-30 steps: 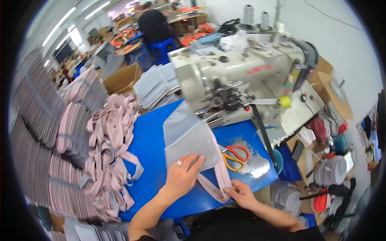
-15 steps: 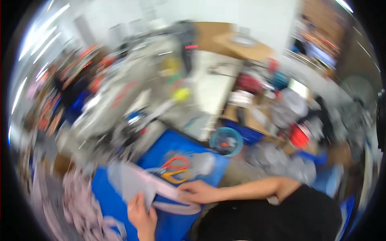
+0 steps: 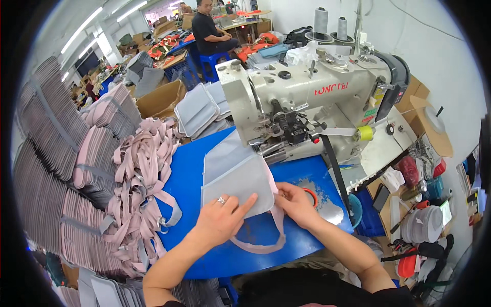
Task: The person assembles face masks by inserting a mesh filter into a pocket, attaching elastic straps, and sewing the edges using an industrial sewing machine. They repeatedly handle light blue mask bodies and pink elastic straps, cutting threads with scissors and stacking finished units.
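Observation:
A grey fabric panel (image 3: 238,190) with pale edging lies on the blue work surface (image 3: 204,258), its far end close under the head of the sewing machine (image 3: 299,84). My left hand (image 3: 221,221), a ring on one finger, rests on the panel's near part with the index finger stretched out. At the panel's right edge, my right hand (image 3: 296,203) pinches the pink strap (image 3: 277,225), which loops toward me below the panel. Red-handled scissors (image 3: 311,193) show partly behind my right hand. The machine's parts hide the panel's far tip.
Pink straps (image 3: 140,192) lie heaped at the left, beside tall stacks of grey and pink panels (image 3: 46,179). A teal bin (image 3: 355,209) stands right of the work surface. Thread cones (image 3: 320,23) top the machine. A co-worker (image 3: 207,30) sits on a blue stool beyond.
The view has swung left, bringing the sewing machine to the middle. The panel is now near the machine head. My left hand has gone from gripping the panel to resting on it.

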The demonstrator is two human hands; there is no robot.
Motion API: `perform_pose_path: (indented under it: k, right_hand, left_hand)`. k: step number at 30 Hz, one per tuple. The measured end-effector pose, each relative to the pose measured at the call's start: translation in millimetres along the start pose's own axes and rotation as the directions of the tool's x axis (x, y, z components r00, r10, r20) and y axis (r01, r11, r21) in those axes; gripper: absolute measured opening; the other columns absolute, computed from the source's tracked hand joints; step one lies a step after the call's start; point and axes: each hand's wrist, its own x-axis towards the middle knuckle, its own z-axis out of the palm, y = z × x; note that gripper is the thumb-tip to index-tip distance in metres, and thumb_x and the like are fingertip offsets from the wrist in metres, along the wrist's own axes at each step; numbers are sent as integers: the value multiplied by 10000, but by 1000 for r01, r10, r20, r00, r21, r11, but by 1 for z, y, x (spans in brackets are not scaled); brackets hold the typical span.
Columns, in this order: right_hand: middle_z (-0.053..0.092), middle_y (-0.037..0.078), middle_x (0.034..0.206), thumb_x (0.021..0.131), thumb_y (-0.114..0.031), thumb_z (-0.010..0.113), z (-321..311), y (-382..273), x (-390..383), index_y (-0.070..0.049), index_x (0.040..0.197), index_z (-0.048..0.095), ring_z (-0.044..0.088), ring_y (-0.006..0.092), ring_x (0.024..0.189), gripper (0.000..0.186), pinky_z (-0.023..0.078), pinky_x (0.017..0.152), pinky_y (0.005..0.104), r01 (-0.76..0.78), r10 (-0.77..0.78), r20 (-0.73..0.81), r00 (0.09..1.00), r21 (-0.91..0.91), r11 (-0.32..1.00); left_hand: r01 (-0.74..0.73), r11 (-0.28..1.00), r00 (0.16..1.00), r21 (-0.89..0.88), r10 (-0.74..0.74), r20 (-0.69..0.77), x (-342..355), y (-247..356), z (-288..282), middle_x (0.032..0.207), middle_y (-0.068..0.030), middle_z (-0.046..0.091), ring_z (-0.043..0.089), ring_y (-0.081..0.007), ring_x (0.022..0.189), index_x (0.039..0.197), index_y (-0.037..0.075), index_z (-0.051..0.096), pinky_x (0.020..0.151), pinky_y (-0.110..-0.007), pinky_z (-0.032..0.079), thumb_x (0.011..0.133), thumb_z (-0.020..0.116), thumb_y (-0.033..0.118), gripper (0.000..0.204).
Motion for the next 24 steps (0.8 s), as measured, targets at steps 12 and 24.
perform_pose_path:
  k: [12, 24]
  right_hand:
    - [735, 12, 958, 1071, -176, 656, 9, -4, -29, 35, 1225, 720, 632, 49, 820, 269, 506, 699, 230, -25, 23, -102, 995, -21, 999]
    - [730, -5, 1030, 1038, -66, 698, 4, 16, -39, 26, 1428, 584, 652, 30, 860, 416, 506, 763, 208, -36, 47, -68, 997, 147, 988]
  left_hand:
    - [-3, 996, 995, 90, -6, 100, 10, 10, -1, 794, -22, 460, 578, -180, 661, 1480, 223, 638, 533, -320, 496, 815, 717, 155, 673]
    - [-47, 998, 999, 33, 46, 30, 6, 0, 17, 803, -19, 501, 596, -182, 701, 1507, 189, 610, 582, -317, 508, 767, 746, 166, 753]
